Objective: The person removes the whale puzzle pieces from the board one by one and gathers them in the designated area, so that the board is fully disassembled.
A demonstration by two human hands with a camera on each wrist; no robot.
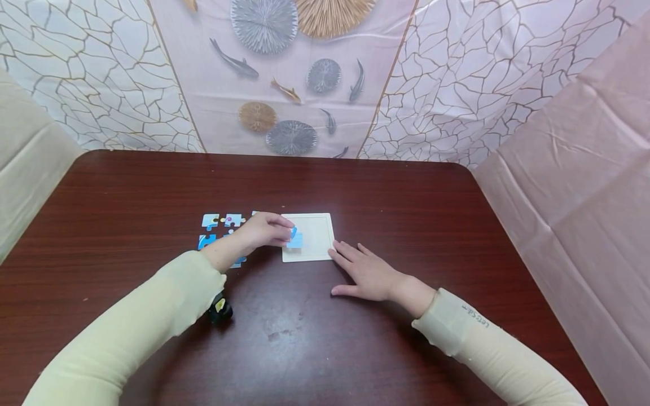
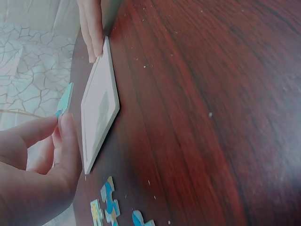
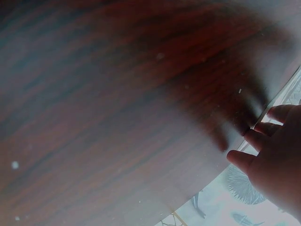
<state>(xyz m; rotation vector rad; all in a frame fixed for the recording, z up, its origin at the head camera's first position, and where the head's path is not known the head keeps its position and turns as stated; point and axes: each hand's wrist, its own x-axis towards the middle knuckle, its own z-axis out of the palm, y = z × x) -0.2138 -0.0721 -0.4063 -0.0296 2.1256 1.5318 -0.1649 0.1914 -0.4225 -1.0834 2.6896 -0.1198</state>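
Between thumb and fingertips my left hand [image 1: 267, 230] pinches a light-blue jigsaw piece [image 1: 295, 241], held up over the left part of a white puzzle tray [image 1: 317, 237]. In the left wrist view that jigsaw piece [image 2: 66, 100] is tilted on edge and clear of the tray [image 2: 99, 103]. My right hand [image 1: 370, 274] lies with its fingers spread, fingertips touching the tray's right edge near the lower corner. Left of the tray are loose jigsaw pieces [image 1: 210, 220], some hidden under my left hand and forearm.
A small black object [image 1: 220, 309] with a yellow-green mark sits beside my left sleeve. The dark red wooden table [image 1: 406, 203] reaches to patterned cloth [image 1: 289, 79] at the back. Another loose jigsaw piece [image 2: 141, 218] shows low in the left wrist view.
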